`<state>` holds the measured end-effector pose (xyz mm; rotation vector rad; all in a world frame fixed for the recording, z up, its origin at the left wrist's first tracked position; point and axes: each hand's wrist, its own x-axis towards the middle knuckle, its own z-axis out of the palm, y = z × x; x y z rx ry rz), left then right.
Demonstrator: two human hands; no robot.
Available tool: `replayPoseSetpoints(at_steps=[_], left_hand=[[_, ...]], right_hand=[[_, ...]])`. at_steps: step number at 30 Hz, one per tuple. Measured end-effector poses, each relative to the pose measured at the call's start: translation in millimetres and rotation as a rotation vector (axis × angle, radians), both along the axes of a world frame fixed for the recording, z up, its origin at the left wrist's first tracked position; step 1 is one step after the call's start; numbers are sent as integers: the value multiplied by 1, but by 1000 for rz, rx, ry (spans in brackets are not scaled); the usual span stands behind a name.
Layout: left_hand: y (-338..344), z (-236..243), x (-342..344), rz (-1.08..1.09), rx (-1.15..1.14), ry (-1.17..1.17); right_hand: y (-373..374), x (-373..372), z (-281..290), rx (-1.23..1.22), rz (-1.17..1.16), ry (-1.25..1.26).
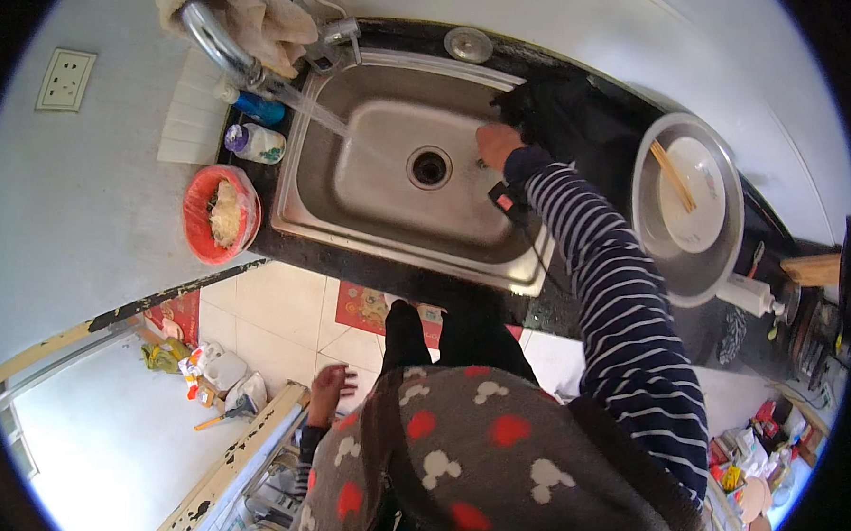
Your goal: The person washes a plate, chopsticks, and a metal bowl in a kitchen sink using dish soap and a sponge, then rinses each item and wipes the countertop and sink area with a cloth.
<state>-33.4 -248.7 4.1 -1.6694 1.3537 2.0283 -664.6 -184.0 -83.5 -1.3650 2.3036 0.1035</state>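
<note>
My right hand is closed at the right side of the steel sink, next to a crumpled black cloth or bag. What its fingers hold, if anything, is hidden. Just below that forearm, a small black device with a red patch hangs over the sink, a thin cord trailing from it. Water runs from the curved metal faucet into the sink's left part. My left hand hangs low beside my patterned apron, open, fingers apart, touching nothing.
Right of the sink, a metal basin holds a white bowl with chopsticks. On the left stand a red-lined waste bin, a purple-capped bottle and a blue bottle. A beige towel drapes over the faucet.
</note>
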Motion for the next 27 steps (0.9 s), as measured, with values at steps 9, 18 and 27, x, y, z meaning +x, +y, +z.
replayPoseSetpoints(at_steps=[9,18,27], left_hand=[[-60,19,-83,-273,-165,150],[-81,-5,-110,-465,-112,59],[-81,12,-112,-443,-136,146]], right_hand=[[174,85,119,-608,-562,135],[314,183,125,-331,-954,272],[175,89,126,-720,-427,304]])
